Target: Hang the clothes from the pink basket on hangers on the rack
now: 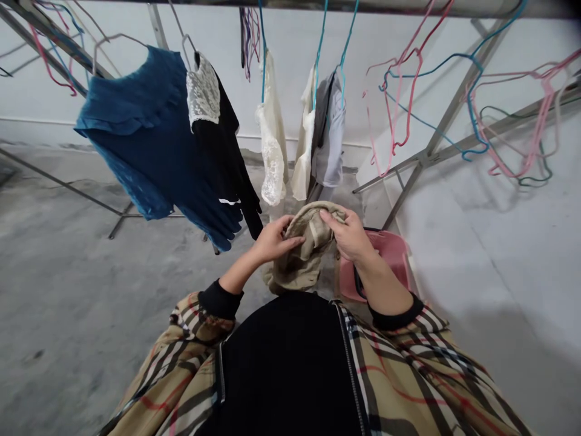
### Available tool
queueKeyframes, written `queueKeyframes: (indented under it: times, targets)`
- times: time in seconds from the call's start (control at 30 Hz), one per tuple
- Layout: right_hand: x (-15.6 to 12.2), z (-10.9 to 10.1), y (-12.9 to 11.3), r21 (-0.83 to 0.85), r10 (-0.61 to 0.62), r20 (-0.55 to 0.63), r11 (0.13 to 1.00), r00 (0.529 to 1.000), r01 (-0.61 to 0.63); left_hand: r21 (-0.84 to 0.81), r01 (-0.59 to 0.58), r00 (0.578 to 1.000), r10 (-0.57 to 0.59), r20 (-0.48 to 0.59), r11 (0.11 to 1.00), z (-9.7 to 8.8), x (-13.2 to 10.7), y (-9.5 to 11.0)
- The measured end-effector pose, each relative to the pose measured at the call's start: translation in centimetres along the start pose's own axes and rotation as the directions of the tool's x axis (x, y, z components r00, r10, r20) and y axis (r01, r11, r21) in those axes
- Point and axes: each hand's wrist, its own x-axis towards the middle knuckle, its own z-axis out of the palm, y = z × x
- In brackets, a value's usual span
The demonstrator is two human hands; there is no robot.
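A beige cloth garment hangs bunched between my two hands, its upper rim spread into a loop; I cannot tell which kind of garment it is. My left hand grips the loop's left side, thumb lying on the inner face. On the other side, my right hand pinches the rim with the thumb inside. Some fingers of both hands are hidden behind the cloth. Just beyond it hang a cream lace garment, another cream garment and a grey-white garment.
A metal rail crosses overhead. At left hang a blue top and a black garment with white lace. Bare pink hangers and blue hangers dangle at right. A pink basket stands on the floor near my right forearm.
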Motion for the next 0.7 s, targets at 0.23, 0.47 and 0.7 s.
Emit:
queueKeyframes:
  times: [0.23, 0.47, 0.7]
  targets:
    - [-0.4, -0.8, -0.4, 0.078, -0.055, -0.245, 0.994, 0.968, 0.076, 0.319, 0.392, 0.916, -0.336, -0.217, 0.863, 2.3, -3.5, -4.0]
    - [-2.2, -3.4, 0.0, -0.084, -0.087, -0.211, 0.994, 0.974, 0.071, -0.53, 0.415, 0.746, -0.61, -0.267, 0.739, 0.9, -2.9, -4.0]
    - [-3.5, -7.8, -1.1, -0.527, 0.017, 0.182, 0.846, 0.983, 0.083, -0.88, 0.346, 0.678, -0.735, -0.006, 0.326, -1.5, -2.0, 1.4]
